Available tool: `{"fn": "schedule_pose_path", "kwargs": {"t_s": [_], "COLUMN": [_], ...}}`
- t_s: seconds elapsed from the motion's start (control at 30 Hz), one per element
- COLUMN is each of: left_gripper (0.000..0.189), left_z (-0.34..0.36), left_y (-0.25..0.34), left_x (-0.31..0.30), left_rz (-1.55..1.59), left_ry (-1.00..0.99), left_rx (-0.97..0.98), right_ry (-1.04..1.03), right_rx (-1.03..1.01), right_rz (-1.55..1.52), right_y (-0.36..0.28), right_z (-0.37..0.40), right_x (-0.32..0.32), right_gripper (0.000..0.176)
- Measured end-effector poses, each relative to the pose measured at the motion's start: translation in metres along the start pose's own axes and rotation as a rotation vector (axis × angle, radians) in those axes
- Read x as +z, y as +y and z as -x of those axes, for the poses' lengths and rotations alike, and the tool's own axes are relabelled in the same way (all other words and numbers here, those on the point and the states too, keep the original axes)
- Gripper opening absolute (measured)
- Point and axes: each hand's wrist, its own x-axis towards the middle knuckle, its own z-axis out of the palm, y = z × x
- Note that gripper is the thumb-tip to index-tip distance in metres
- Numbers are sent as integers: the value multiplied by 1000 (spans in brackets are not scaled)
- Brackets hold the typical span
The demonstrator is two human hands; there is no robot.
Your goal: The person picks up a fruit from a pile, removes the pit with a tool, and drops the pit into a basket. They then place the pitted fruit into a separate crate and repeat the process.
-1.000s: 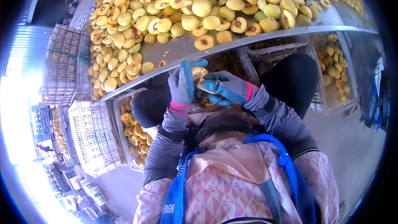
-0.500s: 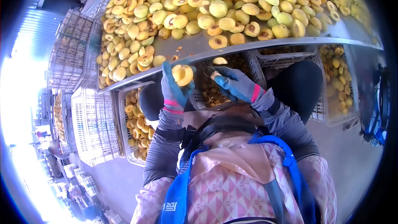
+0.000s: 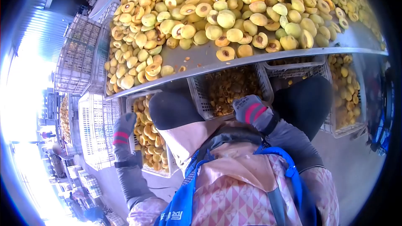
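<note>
Gloved in grey with pink bands, my left hand [image 3: 124, 126] is over the left edge of a crate of yellow fruit halves [image 3: 153, 142]; its fingers point down and are largely hidden. My right hand [image 3: 247, 105] is closed at the near edge of a crate of pit scraps [image 3: 234, 86], between my knees. Whatever it grips is hidden beneath the fingers. Ahead, cut fruit halves [image 3: 226, 19] are heaped on a metal table [image 3: 197, 54], some showing brown pits or hollows.
Another fruit crate [image 3: 345, 96] stands under the table at right. An empty white crate [image 3: 98, 129] and stacked crates [image 3: 79, 54] are at left. The table's metal rim [image 3: 251, 60] crosses above my knees.
My left hand has moved left and down from the table rim to the fruit crate, and its fruit half is out of sight. My right hand has lowered; its tool no longer shows.
</note>
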Motion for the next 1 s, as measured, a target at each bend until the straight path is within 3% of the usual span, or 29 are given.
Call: {"fn": "schedule_pose_path", "kwargs": {"t_s": [0.07, 0.13, 0.17, 0.23, 0.27, 0.33, 0.4, 0.47, 0.5, 0.53, 0.57, 0.6, 0.63, 0.67, 0.73, 0.8, 0.83, 0.87, 0.93, 1.0], "left_gripper": [38, 37, 42, 43, 47, 59, 64, 69, 70, 70, 69, 69, 63, 63, 63, 66, 61, 61, 37, 34], "left_z": [-5, -20, -22, -51, -74, -106, -130, -141, -147, -141, -134, -124, -92, -71, -31, 24, 32, 36, 48, 66], "left_y": [32, 111, 157, 234, 263, 311, 333, 348, 335, 330, 325, 318, 315, 307, 299, 317, 313, 308, 307, 317], "left_x": [-11, -29, -33, -29, -21, 1, 19, 9, 11, 14, 16, 17, 1, 3, 16, 30, 24, 31, 41, 40], "left_rz": [-400, -88, 10, -26, -157, -626, -828, -814, -655, -659, -145, 360, 793, 794, 1355, 1658, 1685, 1690, 932, 1116], "left_ry": [169, 410, 503, 590, 578, 569, 476, 231, 359, 347, 207, 62, -462, -464, -808, -620, -752, -753, -108, -71], "left_rx": [269, 521, 751, 1094, 1177, 1163, 1121, 1066, 1173, 1182, 1148, 1061, 704, 699, 747, 487, 456, 455, 808, 871], "right_ry": [63, 115, 112, 273, 274, 364, 406, 449, 514, 576, 575, 705, 832, 827, 952, 948, 930, 914, 972, 1037], "right_rx": [8, -5, 1, -70, -62, -129, -130, -129, -136, -146, -140, -187, -236, -236, -291, -278, -254, -232, -228, -220], "right_rz": [-25, -117, -118, -214, -212, -280, -281, -288, -337, -386, -393, -474, -553, -554, -712, -812, -826, -840, -808, -775], "right_y": [1, 4, 3, -1, 0, 2, 3, 3, 2, 1, 1, 1, 0, -1, -3, -7, -9, -10, -12, -14], "right_z": [4, 3, 5, 7, 7, 8, 10, 14, 15, 16, 14, 11, 9, 8, 7, 6, 7, 8, 5, 4], "right_x": [-7, -12, -15, -21, -22, -22, -25, -32, -38, -42, -44, -48, -51, -55, -63, -64, -67, -68, -67, -67], "right_gripper": [29, 27, 27, 25, 25, 25, 26, 26, 29, 31, 31, 32, 33, 33, 35, 36, 36, 35, 35, 36]}}
